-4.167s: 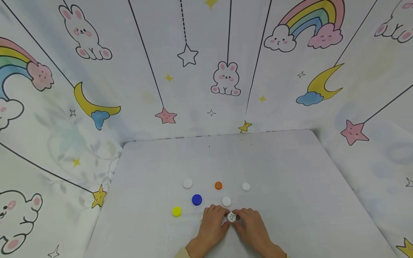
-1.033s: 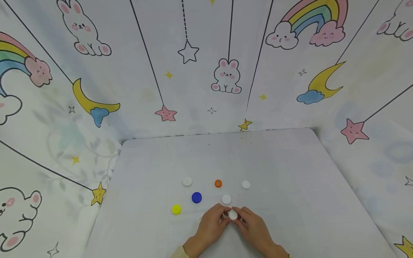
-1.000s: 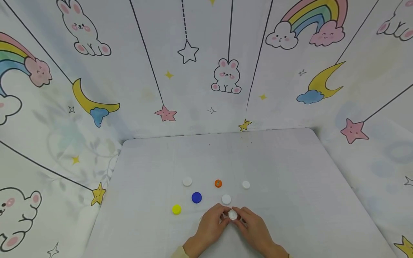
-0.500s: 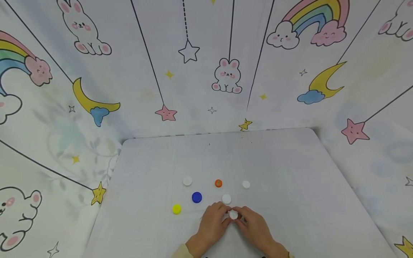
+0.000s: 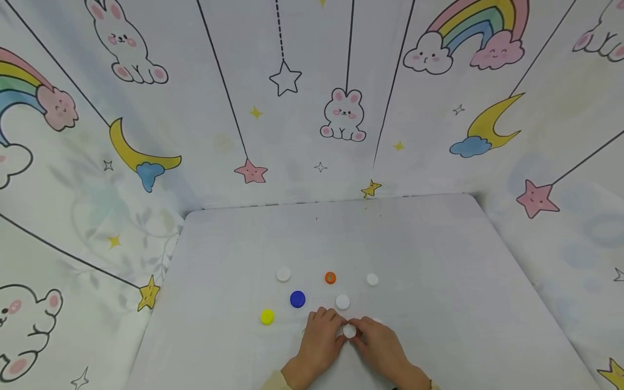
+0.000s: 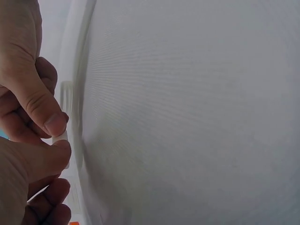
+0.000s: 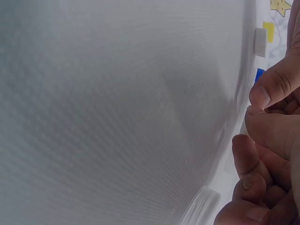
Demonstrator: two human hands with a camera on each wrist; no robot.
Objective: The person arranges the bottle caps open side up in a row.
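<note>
A small white bottle cap (image 5: 349, 331) sits between my two hands near the front of the table, its plain white face upward in the head view. My left hand (image 5: 320, 337) pinches it from the left with thumb and fingertips. From the other side, my right hand (image 5: 382, 344) pinches it between thumb and forefinger. Seen from the left wrist, only a sliver of the bottle cap (image 6: 61, 137) shows between the thumbs and fingers. In the right wrist view, the fingertips of the right hand (image 7: 272, 131) meet those of the left hand (image 7: 280, 84) and mostly cover the cap.
Beyond the hands lie a blue cap (image 5: 297, 299), a yellow cap (image 5: 267, 317), an orange cap (image 5: 330, 278) and white caps (image 5: 343, 301) (image 5: 284, 274) (image 5: 372, 279). Another white cap (image 7: 261, 42) stands near the yellow one. Printed cloth walls border the white table (image 5: 439, 244).
The held cap showed a green-printed face about four seconds ago; it has been turned and shows plain white. Over the last half second, it moved slightly toward the person.
</note>
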